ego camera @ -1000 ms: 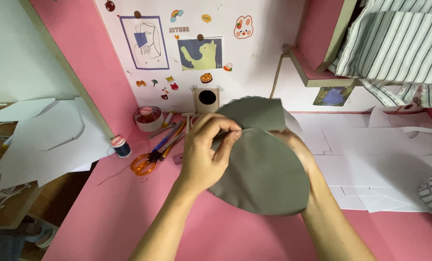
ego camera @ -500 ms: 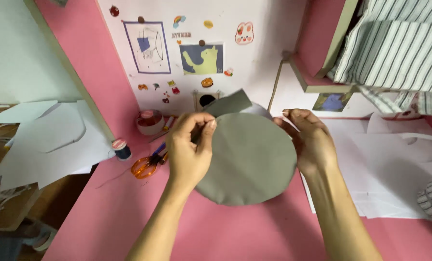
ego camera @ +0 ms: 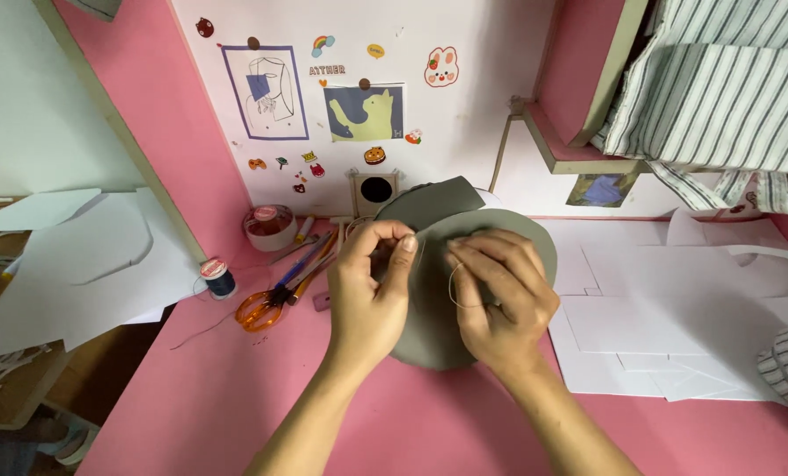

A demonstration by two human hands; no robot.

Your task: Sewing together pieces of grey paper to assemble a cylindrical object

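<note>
1. Centrally, a round grey fabric piece [ego camera: 491,264] lies on the pink worktop [ego camera: 191,397], under both hands.
2. Left hand [ego camera: 367,291]: thumb and forefinger pinched together at the fabric's left edge; what they pinch cannot be told.
3. Right hand [ego camera: 499,300]: fingers curled, pressing on the fabric, a thin thread [ego camera: 454,286] looping beside them.
4. Orange-handled scissors [ego camera: 262,308] lie left; white paper sheets [ego camera: 676,317] right.

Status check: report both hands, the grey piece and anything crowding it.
Left hand pinching the edge of the round grey fabric piece. Right hand resting on it, thin thread looped at fingers. Orange-handled scissors lie left, white paper sheets right; neither touching.
</note>
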